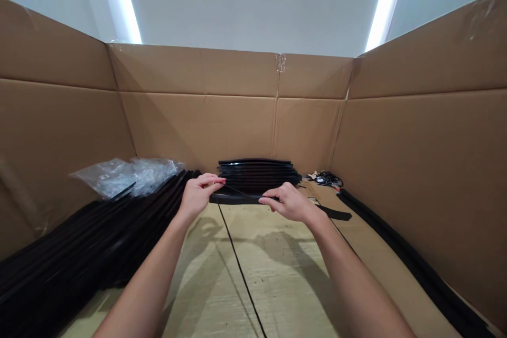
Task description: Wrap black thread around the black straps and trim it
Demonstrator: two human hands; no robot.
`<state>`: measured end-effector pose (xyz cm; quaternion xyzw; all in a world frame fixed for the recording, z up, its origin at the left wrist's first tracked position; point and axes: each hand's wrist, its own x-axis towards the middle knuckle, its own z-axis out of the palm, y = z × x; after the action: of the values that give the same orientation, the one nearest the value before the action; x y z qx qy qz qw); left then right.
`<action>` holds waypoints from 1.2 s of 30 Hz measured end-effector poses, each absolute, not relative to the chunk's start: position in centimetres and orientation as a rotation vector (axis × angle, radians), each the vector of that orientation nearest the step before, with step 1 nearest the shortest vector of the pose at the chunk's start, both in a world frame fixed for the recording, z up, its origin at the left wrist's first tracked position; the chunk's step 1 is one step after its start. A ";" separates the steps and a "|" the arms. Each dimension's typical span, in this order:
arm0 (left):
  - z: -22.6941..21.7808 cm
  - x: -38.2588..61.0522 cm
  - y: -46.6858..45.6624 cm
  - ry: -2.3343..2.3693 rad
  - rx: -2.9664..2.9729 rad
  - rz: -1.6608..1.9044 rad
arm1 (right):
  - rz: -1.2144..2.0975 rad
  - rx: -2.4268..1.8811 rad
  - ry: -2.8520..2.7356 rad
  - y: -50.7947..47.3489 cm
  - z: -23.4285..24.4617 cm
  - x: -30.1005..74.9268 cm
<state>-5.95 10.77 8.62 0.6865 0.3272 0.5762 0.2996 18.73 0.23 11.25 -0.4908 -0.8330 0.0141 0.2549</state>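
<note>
My left hand [199, 196] and my right hand [289, 202] both pinch a flat black rubber strip [237, 198] that lies across the front of a stack. A thin black line runs from the strip between my hands. Behind it rests a stack of curved black strips [257, 171], close to my fingers. To the left of my left hand lies a long pile of black strips [99, 237], running toward the lower left. A short black piece [336, 214] sticks out past my right hand.
Tall cardboard walls [198, 121] surround a pale board surface [277, 269]. Clear plastic bags [127, 177] lie behind the left pile. A tangle of small cables [327, 178] sits at the back right. A long black strip [412, 259] runs along the right wall, and a thin black cord [240, 269] crosses the board.
</note>
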 end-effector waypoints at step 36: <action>6.8 0.9 6.1 0.301 1.159 1.090 | -0.114 -1.249 -2.052 0.3 11.0 17.8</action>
<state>0.92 6.10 6.78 0.5183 0.1346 0.4875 0.6896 17.83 0.32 11.01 -0.4845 -0.7959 -0.0441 0.3603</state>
